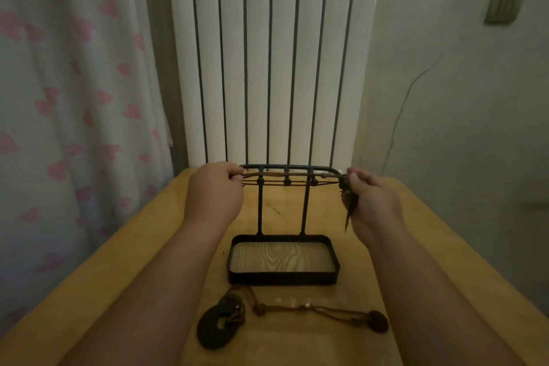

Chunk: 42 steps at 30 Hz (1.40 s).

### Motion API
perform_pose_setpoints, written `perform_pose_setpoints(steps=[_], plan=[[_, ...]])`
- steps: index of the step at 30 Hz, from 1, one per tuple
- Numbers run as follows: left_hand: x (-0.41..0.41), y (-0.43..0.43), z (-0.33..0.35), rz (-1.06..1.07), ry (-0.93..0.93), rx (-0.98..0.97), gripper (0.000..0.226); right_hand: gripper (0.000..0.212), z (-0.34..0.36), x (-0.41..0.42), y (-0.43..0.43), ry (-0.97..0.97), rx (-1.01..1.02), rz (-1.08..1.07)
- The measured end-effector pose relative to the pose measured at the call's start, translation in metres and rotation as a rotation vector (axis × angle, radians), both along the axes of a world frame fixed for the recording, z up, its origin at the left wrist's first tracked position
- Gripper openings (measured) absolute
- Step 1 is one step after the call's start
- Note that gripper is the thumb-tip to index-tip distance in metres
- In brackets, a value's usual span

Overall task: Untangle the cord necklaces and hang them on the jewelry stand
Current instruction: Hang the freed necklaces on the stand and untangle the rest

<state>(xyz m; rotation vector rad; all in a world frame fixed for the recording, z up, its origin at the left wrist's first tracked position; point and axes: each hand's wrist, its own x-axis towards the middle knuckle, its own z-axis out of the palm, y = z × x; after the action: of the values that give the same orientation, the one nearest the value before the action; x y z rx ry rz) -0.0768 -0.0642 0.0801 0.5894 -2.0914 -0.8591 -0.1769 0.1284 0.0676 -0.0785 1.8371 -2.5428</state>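
Note:
A black metal jewelry stand [305, 208] with a wood-bottomed tray base stands mid-table. A brown cord necklace [276, 178] with dark beads is stretched level across the stand's top bar. My left hand [212, 192] pinches its left end and my right hand [370, 197] grips its right end, where a dark pendant hangs below the fingers. On the table in front of the base lie two more cord necklaces: one with a large dark ring pendant [218, 325], one stretched rightward ending in a round dark pendant [378, 321].
The yellow wooden table [142, 249] runs back to a white ribbed radiator [267, 68]. A curtain with pink hearts [74, 98] hangs at the left. A bare wall with a switch plate [503, 7] is at the right.

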Motion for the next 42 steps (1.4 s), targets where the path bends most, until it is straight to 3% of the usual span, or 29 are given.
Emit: perform_pose_setpoints(steps=[7,13,21,27,33,38,42], plan=[[0.0,-0.001,-0.004,-0.026,0.033,-0.001,0.028,0.018,-0.017,0.001,-0.003,-0.067,-0.011,0.006],[0.003,0.0,-0.021,-0.134,0.2,0.186,0.035,0.017,-0.024,0.002,-0.006,-0.142,-0.086,-0.05],[0.01,0.003,-0.041,0.054,0.252,0.381,0.022,0.013,-0.044,0.006,-0.003,-0.299,-0.044,-0.138],[0.02,0.014,-0.058,-0.077,0.106,0.356,0.013,0.012,-0.056,0.024,-0.003,-0.214,0.379,0.003],[0.035,0.032,-0.078,-0.321,-0.178,0.279,0.014,0.011,-0.063,0.048,0.003,0.032,0.797,0.241],[0.045,0.042,-0.09,-0.49,-0.454,-0.034,0.022,0.009,-0.066,0.056,0.008,0.192,0.997,0.361],[0.045,0.049,-0.099,-0.497,-0.575,-0.238,0.044,0.019,-0.068,0.058,0.014,0.213,1.142,0.419]])
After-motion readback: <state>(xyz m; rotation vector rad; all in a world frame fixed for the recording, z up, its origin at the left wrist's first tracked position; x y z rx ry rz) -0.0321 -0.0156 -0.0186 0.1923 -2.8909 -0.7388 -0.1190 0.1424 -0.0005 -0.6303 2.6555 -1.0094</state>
